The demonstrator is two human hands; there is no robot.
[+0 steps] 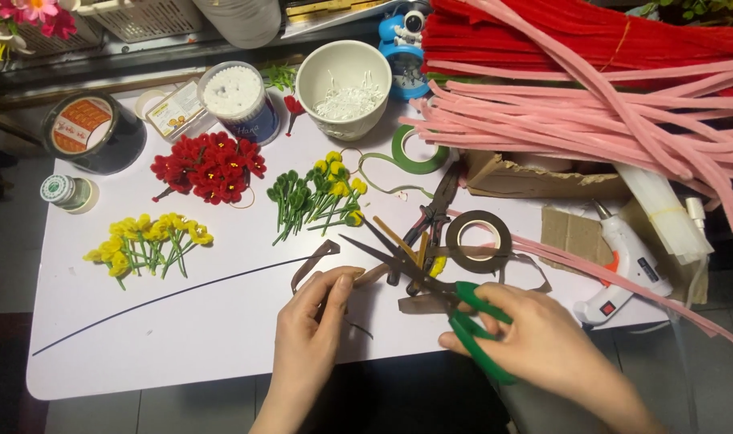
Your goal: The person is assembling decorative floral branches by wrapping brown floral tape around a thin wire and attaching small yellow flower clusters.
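Currently, item one: my left hand [314,309], fingers pinched shut on the near end of a brown tape strip [316,259], which rises from the fingertips and curls away up the bench, its far end hooked over to the right. Long axis: roughly from me outward, leaning a little left.

Item two: my right hand [535,333], closed through the green loops of the scissors [418,277]. Blades parted, tips pointing up and left (toward the strip, not yet touching it). The strip lies left of the blades and just beyond the left thumb; the left hand is the nearer of the two to it, being already on it.

Item three: the white bench [181,329], carrying a long thin dark wire [165,296] that runs slantwise just left of my left hand.

Item four: a roll of brown tape [479,239] beyond the scissors, its loose tail trailing beside them; pliers [437,201] just above.

Hard to make out: a second brown piece [421,304] under the scissors, partly covered by blades and handle, so I cannot tell whether it joins the held strip. My right fingertips are hidden inside the loops. A small dark scrap near my left wrist is too small to name.
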